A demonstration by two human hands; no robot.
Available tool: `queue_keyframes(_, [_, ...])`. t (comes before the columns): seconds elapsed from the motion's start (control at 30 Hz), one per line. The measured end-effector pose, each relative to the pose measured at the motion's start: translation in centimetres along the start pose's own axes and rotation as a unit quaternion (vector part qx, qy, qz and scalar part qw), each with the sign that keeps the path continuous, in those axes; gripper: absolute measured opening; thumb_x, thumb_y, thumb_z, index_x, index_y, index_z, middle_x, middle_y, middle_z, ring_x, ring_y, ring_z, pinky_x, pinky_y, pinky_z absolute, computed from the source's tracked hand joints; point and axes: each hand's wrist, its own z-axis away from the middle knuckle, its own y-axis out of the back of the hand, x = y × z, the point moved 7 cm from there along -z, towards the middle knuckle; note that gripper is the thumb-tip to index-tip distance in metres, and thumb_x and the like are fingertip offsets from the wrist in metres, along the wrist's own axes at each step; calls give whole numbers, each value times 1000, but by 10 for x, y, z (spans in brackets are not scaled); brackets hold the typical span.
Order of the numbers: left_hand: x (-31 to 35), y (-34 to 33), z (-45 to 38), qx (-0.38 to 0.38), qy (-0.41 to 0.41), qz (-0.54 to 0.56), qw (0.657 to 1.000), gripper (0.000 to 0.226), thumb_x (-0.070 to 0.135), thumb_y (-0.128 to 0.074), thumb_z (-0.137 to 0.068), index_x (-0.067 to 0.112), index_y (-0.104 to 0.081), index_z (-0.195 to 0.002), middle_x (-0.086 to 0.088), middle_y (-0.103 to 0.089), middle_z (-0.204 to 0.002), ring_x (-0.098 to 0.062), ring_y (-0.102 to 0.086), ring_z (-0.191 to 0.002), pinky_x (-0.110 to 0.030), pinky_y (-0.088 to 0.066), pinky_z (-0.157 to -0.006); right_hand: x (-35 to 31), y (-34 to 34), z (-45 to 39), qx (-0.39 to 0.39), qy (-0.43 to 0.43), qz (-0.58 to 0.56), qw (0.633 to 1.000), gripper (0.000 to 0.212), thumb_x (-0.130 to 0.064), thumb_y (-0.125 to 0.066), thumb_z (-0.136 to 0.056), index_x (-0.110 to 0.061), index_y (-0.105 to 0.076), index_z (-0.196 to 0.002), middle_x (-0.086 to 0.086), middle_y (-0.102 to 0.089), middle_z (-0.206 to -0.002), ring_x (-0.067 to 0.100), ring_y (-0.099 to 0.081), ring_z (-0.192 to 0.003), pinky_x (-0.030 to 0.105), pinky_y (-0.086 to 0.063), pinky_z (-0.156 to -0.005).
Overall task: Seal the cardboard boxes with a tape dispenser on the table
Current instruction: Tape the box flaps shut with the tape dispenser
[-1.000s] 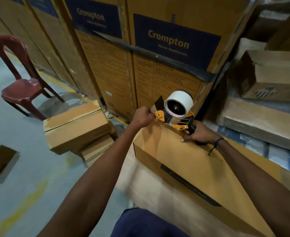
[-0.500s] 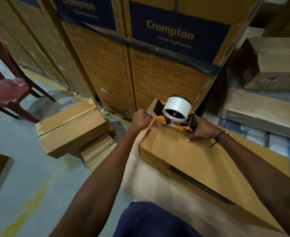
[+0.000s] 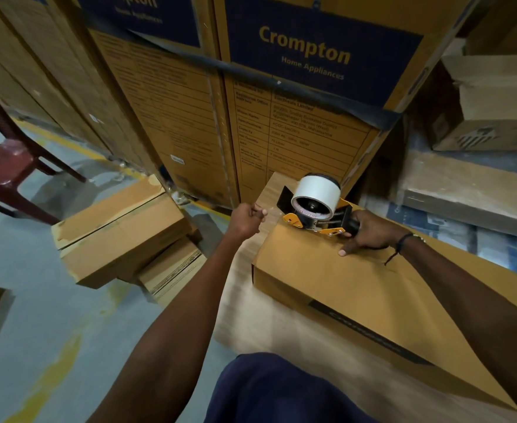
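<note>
Your right hand (image 3: 365, 235) grips the handle of the tape dispenser (image 3: 315, 206), fingers curled round it; dispenser sits at the far end of the cardboard box (image 3: 358, 288), at the table's (image 3: 251, 306) far edge; your left hand (image 3: 248, 219) is just left of it, fingertips pinched together, probably on the tape end, though the tape itself is too faint to see; box's long axis runs from the dispenser back toward you; open box top along that line for the pull; tall stacked cartons (image 3: 281, 102) close behind, no room forward.
</note>
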Motion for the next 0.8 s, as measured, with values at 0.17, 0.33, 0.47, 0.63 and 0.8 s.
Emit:
queue_keyframes(0.17, [-10,-15,0,-17,22,-6,1000,26,23,-63,-104,-1,-70,-101,-3,-69,-85,-24,-66,-82,-37,-61,-67,2,-1,-4,-1,11,16,1000,62,-21,-98,-66,-29,-55,-111,-16,-59,-103,7,-56,-97,24,-43,-79])
queue_keyframes(0.33, [-22,-30,0,-58,69,-82,993,26,30,-73,-96,10,-64,-111,-7,-67,-97,-26,-68,-90,-41,-62,-73,3,0,-5,9,-1,27,1000,66,-24,-99,-63,-25,-58,-115,-9,-64,-112,18,-60,-109,32,-47,-91])
queue_keyframes(0.47, [-24,-10,10,60,29,-85,994,25,19,-74,-92,15,-65,-115,-7,-69,-106,-24,-68,-101,-42,-58,-88,2,1,-6,14,-9,37,999,77,-24,-100,-62,-21,-58,-127,-3,-64,-121,21,-59,-115,38,-49,-102])
queue_keyframes(0.63, [24,-27,44,-45,-73,-1,996,57,16,-63,-99,12,-44,-153,-6,-56,-147,-20,-53,-132,-33,-41,-108,2,0,-4,5,-7,33,999,79,-25,-98,-63,-21,-58,-131,-2,-65,-124,22,-59,-118,41,-48,-106])
queue_keyframes(0.8, [26,-67,72,-53,-136,-241,959,104,75,-53,-89,12,-17,-163,-11,-24,-170,-30,-35,-149,-43,-40,-117,-3,-3,-2,29,7,-21,999,72,-42,-90,-73,-24,-60,-136,-6,-67,-128,17,-60,-120,42,-46,-110])
